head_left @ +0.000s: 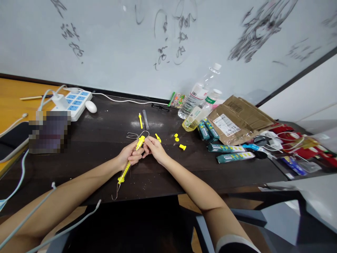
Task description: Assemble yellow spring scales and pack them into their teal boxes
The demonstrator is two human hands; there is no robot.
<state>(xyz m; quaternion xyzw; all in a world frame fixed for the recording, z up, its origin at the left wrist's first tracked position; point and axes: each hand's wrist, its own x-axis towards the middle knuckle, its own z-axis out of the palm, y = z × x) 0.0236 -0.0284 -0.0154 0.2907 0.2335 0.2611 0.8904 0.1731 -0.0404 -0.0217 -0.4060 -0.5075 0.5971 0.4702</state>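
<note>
My left hand (129, 155) is wrapped round a yellow spring scale (125, 171) with a scale-marked tube. The scale slants, its wire hook (116, 193) hanging at the lower end and a curved wire sticking out at the top. At its yellow upper end, my right hand (153, 146) has its fingers pinched together; what lies between the fingertips is hidden. Bent wire hooks (132, 135) lie just beyond the left hand. A yellow clip-like piece (158, 137) is beside the right hand. Further off are a yellow rod (140, 120) and a clear tube (145, 119).
Small yellow caps (176, 137) and a yellow plug (182, 147) lie right of my hands. Two bottles (196, 98), teal boxes (235, 157) and a cardboard parcel (237, 119) stand further right. Leftward are a power strip (78, 105), a white mouse (91, 106) and loose cables.
</note>
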